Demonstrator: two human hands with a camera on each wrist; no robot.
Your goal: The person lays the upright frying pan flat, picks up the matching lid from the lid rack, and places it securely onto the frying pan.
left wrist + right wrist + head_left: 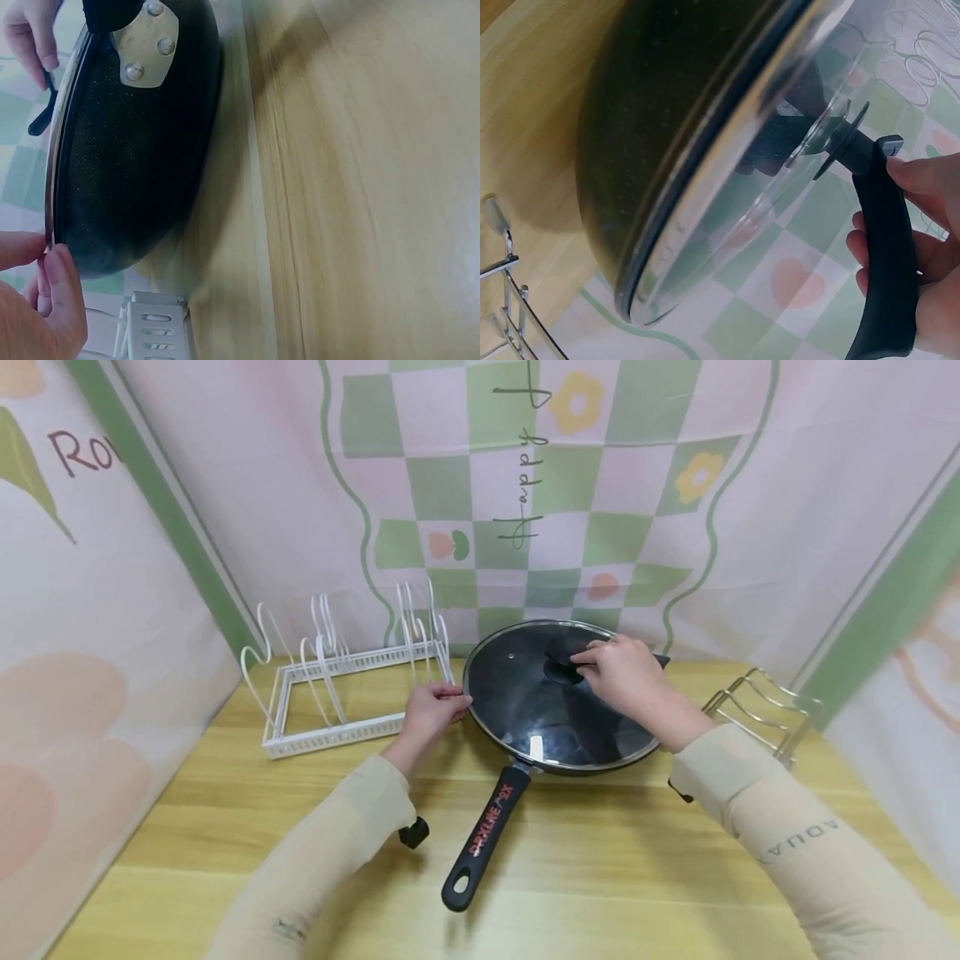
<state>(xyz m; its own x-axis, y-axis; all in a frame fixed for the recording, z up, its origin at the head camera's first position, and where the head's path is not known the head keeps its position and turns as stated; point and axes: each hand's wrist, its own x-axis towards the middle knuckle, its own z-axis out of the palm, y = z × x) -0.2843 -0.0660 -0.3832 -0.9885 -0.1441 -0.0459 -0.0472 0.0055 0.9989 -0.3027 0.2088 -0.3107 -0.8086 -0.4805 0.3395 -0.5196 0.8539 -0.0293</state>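
A black frying pan (135, 172) stands on the wooden table, its long handle (486, 839) pointing toward me. On top of it lies a round glass lid (525, 714) with a metal rim. My right hand (622, 672) holds the lid's black handle (889, 255), fingers curled round it in the right wrist view. At the lid's left edge, my left hand (431, 714) pinches the rim between thumb and finger, as the left wrist view shows. The pan's inside is seen only dimly through the glass.
A white wire rack (337, 748) with upright loops stands left of the pan, close to my left hand. To the right, by my right forearm, is a metal wire rack (765, 706). A patterned cloth (555, 485) hangs behind the table (600, 877).
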